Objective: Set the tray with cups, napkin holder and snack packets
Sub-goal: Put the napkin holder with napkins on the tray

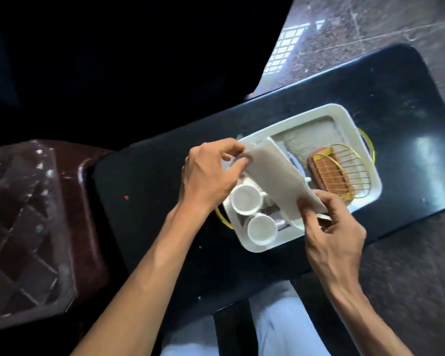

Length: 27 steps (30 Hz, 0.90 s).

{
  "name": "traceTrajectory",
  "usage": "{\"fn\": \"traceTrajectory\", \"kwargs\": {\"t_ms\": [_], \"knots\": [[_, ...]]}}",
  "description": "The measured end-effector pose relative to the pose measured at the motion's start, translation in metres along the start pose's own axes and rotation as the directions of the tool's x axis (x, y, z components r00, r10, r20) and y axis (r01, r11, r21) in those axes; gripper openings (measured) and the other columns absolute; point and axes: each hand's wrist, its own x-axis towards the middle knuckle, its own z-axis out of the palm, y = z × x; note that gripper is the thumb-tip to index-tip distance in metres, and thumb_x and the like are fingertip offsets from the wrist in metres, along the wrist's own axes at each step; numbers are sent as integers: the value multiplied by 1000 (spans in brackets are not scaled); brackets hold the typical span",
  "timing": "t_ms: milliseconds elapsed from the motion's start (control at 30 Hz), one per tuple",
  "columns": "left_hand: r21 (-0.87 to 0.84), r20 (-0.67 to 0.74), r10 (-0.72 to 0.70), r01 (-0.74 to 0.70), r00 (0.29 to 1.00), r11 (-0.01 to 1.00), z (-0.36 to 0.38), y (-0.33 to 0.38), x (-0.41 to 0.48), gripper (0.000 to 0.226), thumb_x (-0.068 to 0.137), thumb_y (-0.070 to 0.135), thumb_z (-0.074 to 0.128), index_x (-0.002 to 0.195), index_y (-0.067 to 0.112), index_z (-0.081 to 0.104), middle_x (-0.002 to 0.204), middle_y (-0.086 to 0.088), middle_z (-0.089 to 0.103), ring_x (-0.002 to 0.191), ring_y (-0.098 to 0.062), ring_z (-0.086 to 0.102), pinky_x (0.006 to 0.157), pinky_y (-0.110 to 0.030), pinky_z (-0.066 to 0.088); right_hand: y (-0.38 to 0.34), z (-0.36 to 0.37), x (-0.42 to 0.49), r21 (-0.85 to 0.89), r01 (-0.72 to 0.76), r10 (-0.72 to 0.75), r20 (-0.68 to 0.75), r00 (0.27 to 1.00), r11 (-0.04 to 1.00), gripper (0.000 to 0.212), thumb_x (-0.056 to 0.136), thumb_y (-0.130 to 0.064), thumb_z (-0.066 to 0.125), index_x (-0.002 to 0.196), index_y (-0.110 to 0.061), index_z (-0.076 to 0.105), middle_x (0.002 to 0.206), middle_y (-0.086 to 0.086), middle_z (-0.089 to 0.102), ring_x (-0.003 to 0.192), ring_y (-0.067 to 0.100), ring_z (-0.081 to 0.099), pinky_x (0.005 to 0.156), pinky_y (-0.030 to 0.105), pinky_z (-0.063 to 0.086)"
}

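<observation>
Left hand (207, 173) raised over the near-left part of the tray, fingers (238, 163) pinched on the upper corner of a folded white napkin (275, 176). Right hand (337, 227) lower and to the right, fingers (306, 204) pinched on the napkin's opposite lower corner. Napkin stretched slantwise between the two hands, lifted above the tray and hiding part of what lies under it.

Below the napkin, a white rectangular tray (326, 110) with a woven-looking grey inner panel and gold handles at both short ends, resting at an angle on a glossy black surface (149, 176). Two white cups (247, 199), both upright and empty, close together in the tray's near-left end, handles turned toward the tray's middle; first cup just under the left hand, second cup (261, 228) nearer the tray's rim. Gold wire napkin holder (344, 165) in the tray's right end, with a brownish snack packet (329, 173) seen through its wires; cannot tell whether the packet sits inside or beneath the holder.

Beyond the surface, speckled stone floor (370, 39) with a bright window reflection. To the left, a dark red quilted seat (36, 214) under clear plastic. At the bottom edge, pale trousers (280, 330) of the person.
</observation>
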Motion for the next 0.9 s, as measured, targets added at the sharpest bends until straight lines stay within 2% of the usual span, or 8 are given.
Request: {"fn": "traceTrajectory", "kwargs": {"t_ms": [100, 233, 400, 500, 567, 633, 700, 900], "knots": [[-33, 1, 129, -129, 992, 991, 41, 41, 20, 9, 83, 33, 77, 89, 27, 80, 75, 16, 70, 70, -4, 66, 66, -19, 51, 20, -31, 21, -38, 34, -38, -115, 993, 999, 9, 97, -27, 63, 103, -30, 70, 86, -13, 69, 70, 10, 62, 57, 7, 42], [-56, 34, 210, -208, 977, 977, 88, 82, 44, 9, 85, 23, 77, 92, 19, 81, 78, 10, 75, 67, -1, 65, 64, -13, 49, 43, -65, 46, -163, 105, -143, -243, 959, 981, 16, 97, -25, 64, 102, -13, 73, 96, 0, 69, 82, 3, 56, 70, 0, 38], [-74, 92, 236, -230, 967, 970, 128, 103, 59, 13, 86, 17, 75, 97, 16, 82, 90, 0, 81, 76, -10, 73, 74, -30, 62, 69, -89, 64, -242, 104, -174, -288, 942, 965, 13, 95, -15, 67, 105, -8, 73, 94, -1, 67, 81, 0, 54, 74, -1, 37], [-51, 141, 215, -209, 966, 976, 146, 102, 65, 12, 88, 14, 74, 98, 14, 81, 91, -1, 81, 78, -12, 73, 76, -31, 62, 85, -90, 70, -280, 101, -173, -245, 954, 955, 17, 89, -2, 70, 106, -4, 72, 95, 7, 70, 82, 6, 57, 78, -2, 38], [-18, 180, 178, -178, 968, 984, 156, 97, 69, 12, 90, 15, 72, 99, 14, 80, 92, -1, 80, 80, -12, 73, 76, -27, 61, 95, -87, 73, -284, 116, -176, -197, 965, 952, 21, 86, 2, 71, 106, -2, 72, 96, 11, 70, 83, 14, 62, 80, 5, 44], [16, 208, 135, -142, 969, 990, 163, 91, 72, 14, 92, 17, 69, 102, 15, 79, 95, 0, 79, 83, -12, 72, 76, -25, 59, 104, -82, 75, -276, 134, -180, -150, 972, 952, 24, 84, 4, 72, 107, -3, 71, 97, 10, 70, 83, 21, 64, 80, 26, 54], [31, 233, 100, -110, 967, 993, 168, 84, 75, 15, 94, 17, 66, 104, 15, 78, 97, -2, 78, 87, -14, 71, 78, -28, 59, 111, -78, 76, -271, 150, -187, -115, 976, 951, 26, 84, 2, 73, 109, -4, 71, 98, 9, 70, 85, 22, 66, 78, 38, 57], [51, 247, 56, -71, 967, 996, 170, 69, 75, 22, 95, 17, 65, 114, 16, 74, 108, -4, 77, 94, -11, 68, 78, -20, 55, 117, -71, 78, -268, 151, -169, -47, 984, 952, 29, 86, -11, 77, 114, -9, 69, 103, 5, 70, 87, 19, 67, 78, 40, 60]]}}
